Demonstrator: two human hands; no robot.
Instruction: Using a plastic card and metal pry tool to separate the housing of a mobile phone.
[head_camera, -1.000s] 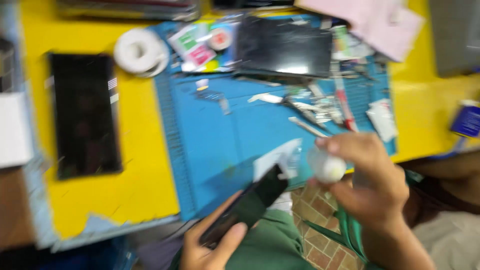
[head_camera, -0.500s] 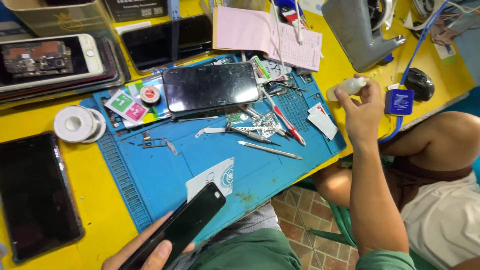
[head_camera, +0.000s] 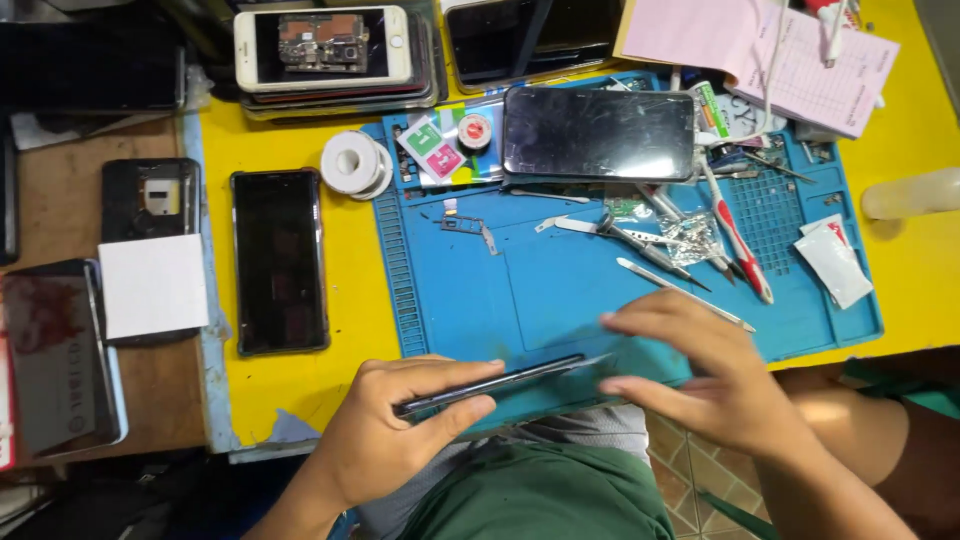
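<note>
Left hand pinches a slim black phone edge-on, thumb along the lower side and fingers on top, holding it over the near edge of the blue repair mat. Your right hand is spread with fingers reaching toward the phone's far end, where a thin clear film seems to stick out; whether the fingertips have hold of it cannot be told from this blurred view. To do this step well, in my judgement, keep the phone level and firmly braced in the left hand, and work the film from 1 corner at a shallow angle. Tweezers, a red-handled tool and a white sachet lie further back on the mat, with a second dark phone beyond; keep your wrist off them.
</note>
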